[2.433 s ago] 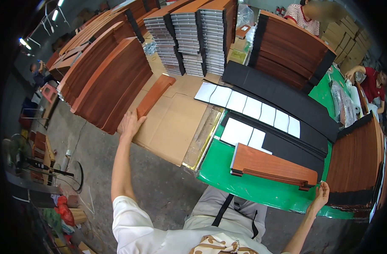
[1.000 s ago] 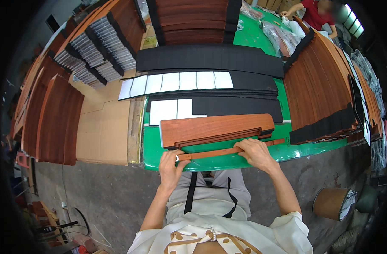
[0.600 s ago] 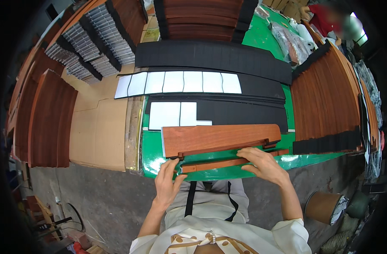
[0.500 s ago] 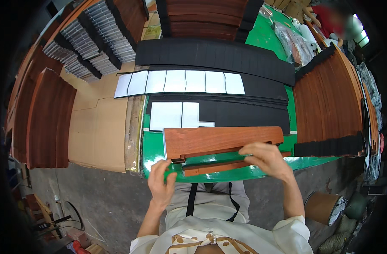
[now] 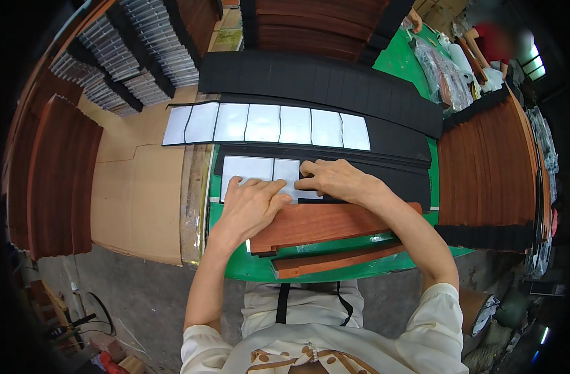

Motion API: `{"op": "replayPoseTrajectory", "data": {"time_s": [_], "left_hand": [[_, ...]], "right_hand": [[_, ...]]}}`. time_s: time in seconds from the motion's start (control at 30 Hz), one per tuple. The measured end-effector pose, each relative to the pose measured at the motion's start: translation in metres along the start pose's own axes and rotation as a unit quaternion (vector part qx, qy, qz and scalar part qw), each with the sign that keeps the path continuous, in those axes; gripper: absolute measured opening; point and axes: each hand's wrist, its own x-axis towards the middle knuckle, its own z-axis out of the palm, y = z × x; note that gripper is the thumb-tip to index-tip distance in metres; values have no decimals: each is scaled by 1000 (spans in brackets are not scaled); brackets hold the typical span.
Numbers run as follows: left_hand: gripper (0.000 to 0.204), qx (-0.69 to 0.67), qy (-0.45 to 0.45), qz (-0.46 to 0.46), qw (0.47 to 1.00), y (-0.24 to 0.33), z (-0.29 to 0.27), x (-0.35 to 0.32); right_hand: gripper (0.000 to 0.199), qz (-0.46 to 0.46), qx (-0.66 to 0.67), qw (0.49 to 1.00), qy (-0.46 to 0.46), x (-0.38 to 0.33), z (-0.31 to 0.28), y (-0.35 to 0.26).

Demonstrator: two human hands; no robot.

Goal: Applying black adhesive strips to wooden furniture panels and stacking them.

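My left hand (image 5: pixel 251 202) rests with outstretched fingers on the white rectangular pieces (image 5: pixel 247 169) that lie on a black strip. My right hand (image 5: pixel 338 181) is at the right edge of those pieces, its thumb and fingers bent together. What sits between its fingertips is too small to make out. Just below both hands a reddish-brown wood-grain board (image 5: pixel 335 224) lies across the green table (image 5: pixel 241 268), partly covered by my right forearm. A second, narrower brown board (image 5: pixel 335 258) lies nearer the table's front edge.
Behind my hands, a row of white pieces (image 5: pixel 263 123) lies on stacked black strips (image 5: pixel 397 134). Brown board stacks stand at the left (image 5: pixel 64 181), right (image 5: pixel 484 168) and back (image 5: pixel 316 28). Cardboard (image 5: pixel 135 206) covers the left side. Another person (image 5: pixel 490 43) is at the far right.
Both hands have moved forward from the brown boards to the white pieces. The left hand now lies on them; the right has reached their right edge. The larger board sits slightly nearer me in view.
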Motion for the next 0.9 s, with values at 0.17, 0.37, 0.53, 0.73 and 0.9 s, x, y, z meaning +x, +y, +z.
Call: {"op": "replayPoseTrajectory", "data": {"time_s": [0.17, 0.37, 0.53, 0.73, 0.9], "left_hand": [[40, 39, -87, -54, 994, 0, 4, 7], [41, 63, -32, -45, 997, 5, 4, 7], [44, 19, 17, 7, 1000, -5, 16, 7], [41, 57, -67, -23, 996, 1, 5, 11], [38, 67, -71, -52, 994, 6, 6, 12]], "right_hand": [[27, -29, -16, 999, 25, -1, 6, 7], [26, 38, -55, 996, 57, -30, 0, 13], [40, 3, -28, 998, 55, -19, 4, 4], [31, -4, -17, 1000, 26, -5, 8, 7], [21, -14, 34, 998, 51, -8, 1, 8]]}}
